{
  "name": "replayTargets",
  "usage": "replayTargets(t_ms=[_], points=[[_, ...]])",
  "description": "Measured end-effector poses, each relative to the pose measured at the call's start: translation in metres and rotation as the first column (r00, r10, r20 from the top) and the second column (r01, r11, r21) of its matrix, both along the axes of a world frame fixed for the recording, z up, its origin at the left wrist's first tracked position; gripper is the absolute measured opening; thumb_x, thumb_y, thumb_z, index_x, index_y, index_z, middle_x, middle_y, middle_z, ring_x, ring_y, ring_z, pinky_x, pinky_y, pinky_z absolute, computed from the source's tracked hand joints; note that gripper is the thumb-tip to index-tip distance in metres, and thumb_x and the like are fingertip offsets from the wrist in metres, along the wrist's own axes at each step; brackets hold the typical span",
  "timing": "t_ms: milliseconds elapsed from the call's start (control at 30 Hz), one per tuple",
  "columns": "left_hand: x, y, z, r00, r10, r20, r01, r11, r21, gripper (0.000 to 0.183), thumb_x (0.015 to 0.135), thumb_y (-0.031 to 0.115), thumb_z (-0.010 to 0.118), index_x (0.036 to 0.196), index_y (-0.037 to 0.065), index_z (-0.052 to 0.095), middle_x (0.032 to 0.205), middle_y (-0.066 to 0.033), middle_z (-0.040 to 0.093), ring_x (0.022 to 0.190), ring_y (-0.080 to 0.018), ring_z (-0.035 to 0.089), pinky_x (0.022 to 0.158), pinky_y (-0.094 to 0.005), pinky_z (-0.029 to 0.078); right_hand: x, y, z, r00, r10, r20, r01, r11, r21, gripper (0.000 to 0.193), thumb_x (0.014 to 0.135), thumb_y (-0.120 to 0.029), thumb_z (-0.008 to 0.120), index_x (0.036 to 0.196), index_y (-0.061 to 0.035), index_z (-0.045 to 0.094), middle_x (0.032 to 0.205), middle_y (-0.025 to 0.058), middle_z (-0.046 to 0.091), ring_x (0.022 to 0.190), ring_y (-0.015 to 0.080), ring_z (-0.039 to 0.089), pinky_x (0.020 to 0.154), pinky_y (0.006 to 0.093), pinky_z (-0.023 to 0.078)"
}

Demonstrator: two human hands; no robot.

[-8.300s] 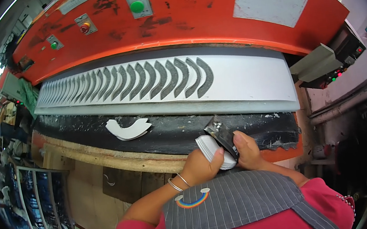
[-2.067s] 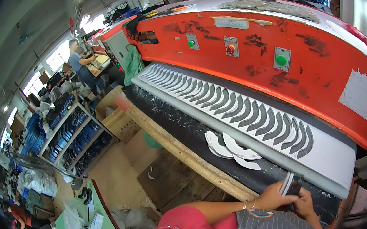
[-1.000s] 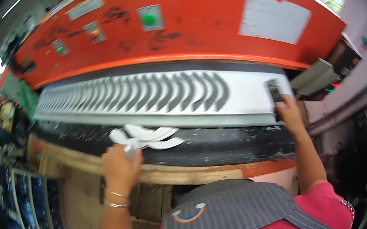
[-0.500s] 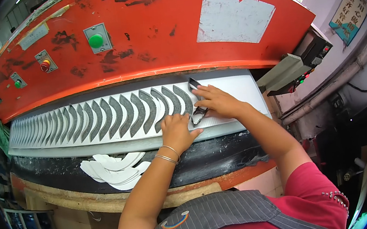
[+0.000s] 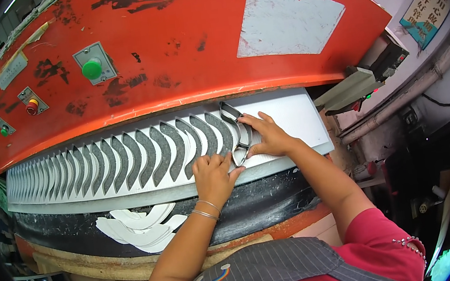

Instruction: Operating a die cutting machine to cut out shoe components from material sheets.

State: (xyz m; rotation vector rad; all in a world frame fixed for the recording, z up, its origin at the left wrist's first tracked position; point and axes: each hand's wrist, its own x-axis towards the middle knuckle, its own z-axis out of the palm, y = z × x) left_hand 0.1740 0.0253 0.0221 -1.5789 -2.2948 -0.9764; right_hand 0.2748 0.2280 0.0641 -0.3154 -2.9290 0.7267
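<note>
The red machine (image 5: 173, 82), cut off above, is positioned behind the white sheet (image 5: 288, 107). Curved white pieces (image 5: 137, 229) are piled before the sheet. On the sheet, the left hand (image 5: 213, 178) is laid, fingers extended, nothing visibly held. The black cutter (image 5: 230, 115), on the sheet, is gripped and partly hidden by the right hand (image 5: 270, 136).

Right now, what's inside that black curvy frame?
Inside the black curved frame, white material shows near the bottom end. The right hand hides part; I can't see what's there.
</note>
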Motion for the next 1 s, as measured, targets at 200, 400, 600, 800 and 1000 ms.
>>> replayTargets(t_ms=[200,400,600,800,1000], points=[[-0.010,0.004,0.007,1.000,0.004,0.026,-0.004,1.000,0.022,0.045,0.072,0.040,0.071,0.103,0.009,0.070,0.083,-0.0002,0.056,0.087,-0.0240,0.047,0.078,-0.0387,0.036,-0.015,0.008,0.009,0.999,0.033,0.042,-0.030,0.997,-0.073,0.094,0.062,-0.039,0.081,0.140,-0.0128,0.035,0.142,0.0183,0.039,0.135,0.0288,0.033,0.115,0.0463,0.012],[-0.087,-0.053,0.030,0.964,0.089,0.249,-0.135,0.976,0.172,0.065,0.071,0.026,0.079,0.125,0.002,0.050,0.123,-0.0160,0.052,0.113,-0.0333,0.047,0.095,-0.0421,0.038,0.002,-0.012,0.048,0.916,-0.301,-0.265,0.285,0.953,-0.097,0.079,0.066,-0.030,0.081,0.133,-0.0070,0.046,0.117,0.0163,0.059,0.111,0.0309,0.054,0.095,0.0401,0.040],[-0.331,-0.200,0.043,0.692,0.549,0.469,-0.710,0.635,0.305,0.062,0.088,0.025,0.062,0.137,-0.006,0.036,0.140,-0.0210,0.040,0.132,-0.0303,0.036,0.110,-0.0381,0.026,-0.081,-0.110,0.065,0.914,-0.064,-0.400,-0.020,0.979,-0.203,0.055,0.073,-0.030,0.079,0.119,-0.0072,0.057,0.086,0.0069,0.062,0.082,0.0185,0.061,0.074,0.0317,0.048],[-0.465,-0.321,0.089,0.532,0.789,0.309,-0.814,0.376,0.442,0.063,0.088,0.018,0.053,0.141,-0.004,0.029,0.146,-0.0229,0.031,0.135,-0.0307,0.033,0.109,-0.0359,0.027,-0.223,-0.171,0.138,0.809,-0.191,-0.556,0.008,0.949,-0.314,0.036,0.084,-0.033,0.065,0.101,-0.0081,0.046,0.070,0.0093,0.061,0.060,0.0295,0.061,0.053,0.0395,0.047],[-0.421,-0.281,0.116,0.643,0.586,0.492,-0.707,0.701,0.089,0.057,0.089,0.013,0.052,0.141,-0.001,0.033,0.142,-0.0185,0.041,0.128,-0.0261,0.043,0.105,-0.0341,0.031,-0.219,-0.147,0.113,0.810,-0.165,-0.562,0.023,0.967,-0.252,0.026,0.087,-0.028,0.058,0.099,-0.0100,0.044,0.074,0.0147,0.062,0.067,0.0391,0.060,0.055,0.0496,0.044]])
